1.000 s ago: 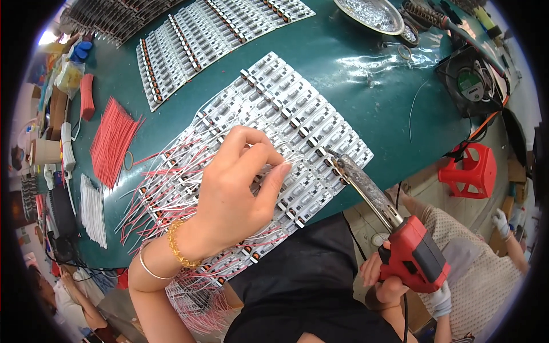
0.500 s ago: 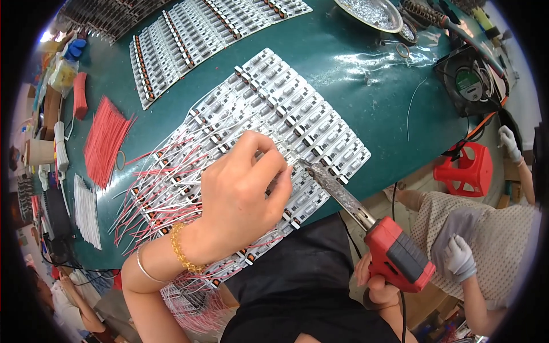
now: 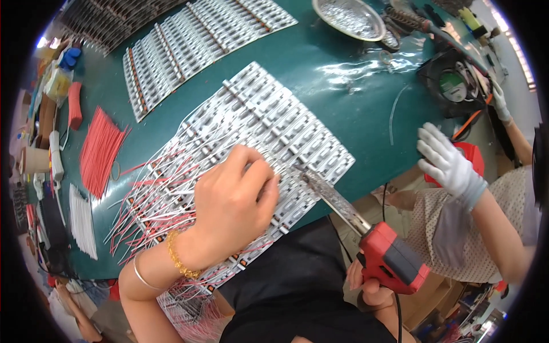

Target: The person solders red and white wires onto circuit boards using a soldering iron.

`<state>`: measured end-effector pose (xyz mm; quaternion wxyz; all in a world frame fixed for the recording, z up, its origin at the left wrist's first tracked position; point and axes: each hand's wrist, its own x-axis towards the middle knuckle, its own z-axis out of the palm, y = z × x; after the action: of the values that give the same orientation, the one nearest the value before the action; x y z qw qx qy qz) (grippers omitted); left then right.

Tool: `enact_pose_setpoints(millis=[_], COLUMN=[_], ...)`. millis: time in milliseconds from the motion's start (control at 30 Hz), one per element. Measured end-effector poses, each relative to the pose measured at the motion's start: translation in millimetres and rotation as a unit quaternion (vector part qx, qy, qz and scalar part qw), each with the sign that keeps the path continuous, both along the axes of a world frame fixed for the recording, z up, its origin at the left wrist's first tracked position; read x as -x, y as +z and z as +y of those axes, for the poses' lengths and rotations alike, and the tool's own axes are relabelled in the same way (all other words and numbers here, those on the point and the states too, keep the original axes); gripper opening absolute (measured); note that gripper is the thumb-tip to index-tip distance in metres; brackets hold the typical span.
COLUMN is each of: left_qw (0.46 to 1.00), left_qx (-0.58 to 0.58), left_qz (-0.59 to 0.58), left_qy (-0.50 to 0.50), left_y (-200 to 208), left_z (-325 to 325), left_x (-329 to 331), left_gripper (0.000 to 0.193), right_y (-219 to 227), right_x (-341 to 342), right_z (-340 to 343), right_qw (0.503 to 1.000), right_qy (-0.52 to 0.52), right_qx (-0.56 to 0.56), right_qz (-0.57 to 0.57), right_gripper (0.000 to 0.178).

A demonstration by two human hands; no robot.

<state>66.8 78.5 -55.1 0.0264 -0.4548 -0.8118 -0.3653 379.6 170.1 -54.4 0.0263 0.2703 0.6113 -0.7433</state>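
A panel of joined white circuit boards (image 3: 317, 137) lies on the green table in front of me. Many thin red and white wires (image 3: 157, 197) stick out from its left part. Over the panel's middle, my left hand (image 3: 234, 197) is closed in a pinch, fingertips turned down; what is between them is hidden. Down at the lower right, my right hand (image 3: 370, 286) grips a red and black soldering gun (image 3: 396, 257). Its darkened metal tip points up and left, resting at or just above the boards beside my left fingertips. I cannot tell if it touches.
Bundles of red wires (image 3: 100, 154) and white wires (image 3: 83, 223) lie at left. Another board panel (image 3: 194, 48) sits at the back. A metal dish (image 3: 350, 17) and a black fan (image 3: 454, 86) stand far right. A co-worker's gloved hand (image 3: 452, 163) is raised near the table's right edge.
The co-worker's gloved hand has risen toward the table edge. The view has shifted slightly. My left hand and the soldering gun keep nearly the same place over the boards.
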Motion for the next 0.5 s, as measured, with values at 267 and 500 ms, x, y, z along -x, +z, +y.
enact_pose_setpoints(millis=[267, 500], left_qw=[0.999, 0.992], left_qx=[-0.045, -0.068], left_qz=[-0.005, 0.098], left_qy=[-0.007, -0.031], left_y=[3, 6], left_z=[-17, -16], left_x=[1, 4], left_gripper=[0.01, 0.011], right_y=[32, -8], right_x=[83, 54], right_z=[24, 24], right_qw=[0.993, 0.989], right_qy=[-0.062, -0.078], right_qx=[-0.004, 0.029], right_qz=[0.101, 0.119], right_gripper=[0.044, 0.047])
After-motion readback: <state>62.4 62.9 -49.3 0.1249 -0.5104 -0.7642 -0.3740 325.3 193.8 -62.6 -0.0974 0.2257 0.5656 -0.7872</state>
